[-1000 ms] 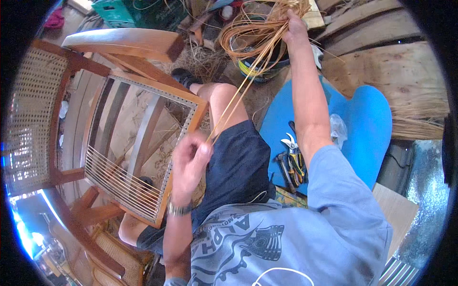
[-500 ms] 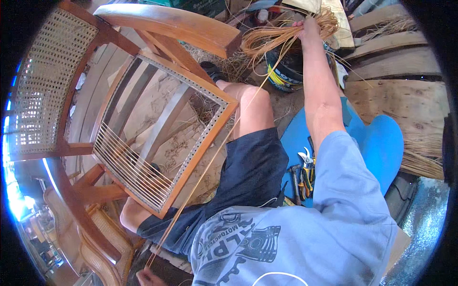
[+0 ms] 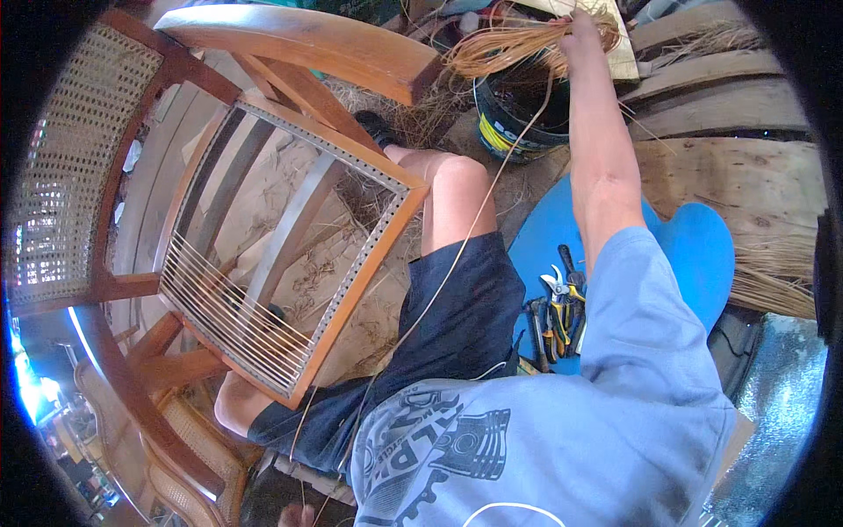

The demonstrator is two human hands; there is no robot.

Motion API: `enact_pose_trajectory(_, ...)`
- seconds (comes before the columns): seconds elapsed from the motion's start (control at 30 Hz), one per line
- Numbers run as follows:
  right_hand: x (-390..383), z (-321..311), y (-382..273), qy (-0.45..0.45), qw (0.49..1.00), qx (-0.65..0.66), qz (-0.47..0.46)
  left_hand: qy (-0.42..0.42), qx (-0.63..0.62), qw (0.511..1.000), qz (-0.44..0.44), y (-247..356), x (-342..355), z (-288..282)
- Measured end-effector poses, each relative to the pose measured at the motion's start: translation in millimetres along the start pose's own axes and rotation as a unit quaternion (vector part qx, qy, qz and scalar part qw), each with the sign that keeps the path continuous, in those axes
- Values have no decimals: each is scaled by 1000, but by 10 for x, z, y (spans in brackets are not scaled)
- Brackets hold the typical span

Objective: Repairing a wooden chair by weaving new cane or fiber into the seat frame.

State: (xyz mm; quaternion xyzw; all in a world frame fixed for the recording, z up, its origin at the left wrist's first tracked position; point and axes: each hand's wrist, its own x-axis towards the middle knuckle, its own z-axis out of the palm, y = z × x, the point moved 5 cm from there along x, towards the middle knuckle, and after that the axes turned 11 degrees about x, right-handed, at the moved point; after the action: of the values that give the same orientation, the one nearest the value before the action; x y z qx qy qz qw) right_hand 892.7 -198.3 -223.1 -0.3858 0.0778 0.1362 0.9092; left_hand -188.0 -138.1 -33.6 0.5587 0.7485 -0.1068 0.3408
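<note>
My right hand [image 3: 583, 39] grips a loose coil of tan cane strands [image 3: 500, 54] at the top, above a black bucket [image 3: 514, 114]. Long strands [image 3: 465, 237] hang from the coil across my thigh toward the bottom. My left hand [image 3: 294, 516] is low at the bottom edge, partly cut off, its curled fingers on the cane strands. Left of my legs, a wooden armchair [image 3: 386, 220] leans over my knee, its seat frame edged with holes and partly strung with parallel cane [image 3: 237, 316]. Its backrest [image 3: 79, 167] has woven cane.
A blue surface [image 3: 694, 255] at my right carries pliers, pruners and other tools [image 3: 558, 307]. Wooden planks [image 3: 720, 176] lie at the upper right. Another cane chair [image 3: 202, 422] stands at the lower left. Cane scraps and cardboard [image 3: 325, 263] cover the floor beneath the armchair.
My left hand has moved from the middle down to the bottom edge, drawing strands out long. The strands now hang slacker. My right hand stays on the coil at the top.
</note>
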Motion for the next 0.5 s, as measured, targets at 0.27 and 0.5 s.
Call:
enact_pose_trajectory(0.27, 35, -84, 6, -124, 989, 26, 71, -88, 12, 841, 533, 3505, 56, 1507)
enact_pose_trajectory(0.5, -336, 43, -129, -86, 995, 45, 28, -332, 135, 825, 437, 3549, 395, 2562)
